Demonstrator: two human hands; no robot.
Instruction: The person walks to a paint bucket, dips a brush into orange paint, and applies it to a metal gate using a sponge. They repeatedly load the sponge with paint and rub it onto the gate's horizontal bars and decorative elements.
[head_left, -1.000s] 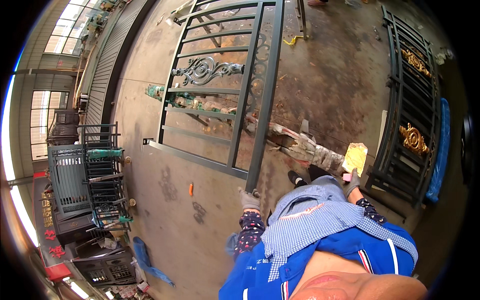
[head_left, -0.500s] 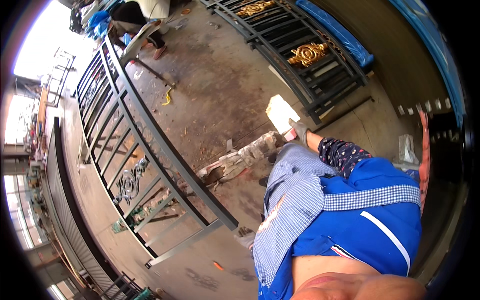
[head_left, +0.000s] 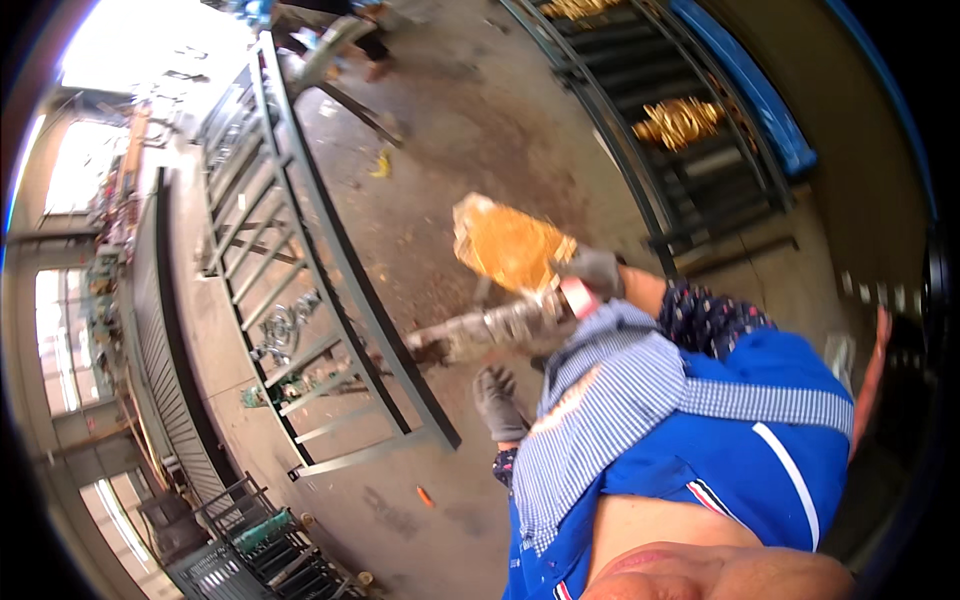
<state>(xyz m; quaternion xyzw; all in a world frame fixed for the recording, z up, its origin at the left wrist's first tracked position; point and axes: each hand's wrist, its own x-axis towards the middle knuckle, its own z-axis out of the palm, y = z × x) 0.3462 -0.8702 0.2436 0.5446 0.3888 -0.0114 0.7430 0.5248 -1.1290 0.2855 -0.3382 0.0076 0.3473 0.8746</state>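
My right hand [head_left: 594,270], in a grey glove, grips one end of a flat golden-yellow packet [head_left: 510,243] with a clear, crinkled plastic edge. A small pink and white piece [head_left: 577,297] shows beside those fingers; blur hides whether it belongs to the packet. My left hand [head_left: 499,398], also gloved in grey, is empty with its fingers apart. It hangs between my apron and the lower end of a dark metal railing [head_left: 425,400], touching neither. Beyond my hands lies a long, ragged wrapped support [head_left: 490,332], partly under the railing.
Dark railing panels with a gold ornament [head_left: 680,122] stand at the upper right beside a blue-wrapped length [head_left: 750,90]. A person [head_left: 375,45] is at the far end of the railing. An orange piece [head_left: 425,496] and a yellow scrap [head_left: 380,165] lie on the floor.
My right hand has brought the packet leftward, and its golden face now shows where it looked pale before. My left hand has risen from beside the apron into fuller view. The whole view has shifted.
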